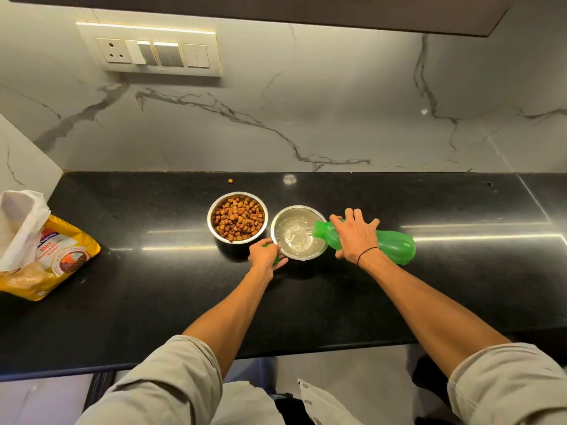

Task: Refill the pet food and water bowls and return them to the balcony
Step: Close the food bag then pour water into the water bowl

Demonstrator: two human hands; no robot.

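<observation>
Two steel bowls stand side by side on the black counter (153,302). The food bowl (237,217) on the left is full of brown kibble. The water bowl (298,233) on the right holds rippling water. My right hand (356,234) grips a green bottle (392,245), tipped on its side with its mouth over the water bowl's right rim, and water runs out. My left hand (265,256) rests at the water bowl's near left rim, closed around a small green cap (276,259) that is mostly hidden.
An open yellow pet food bag (46,253) lies at the counter's left end. One loose kibble piece (230,180) sits near the marble back wall. A switch panel (153,53) is mounted on the wall above. The counter's front edge runs below my forearms.
</observation>
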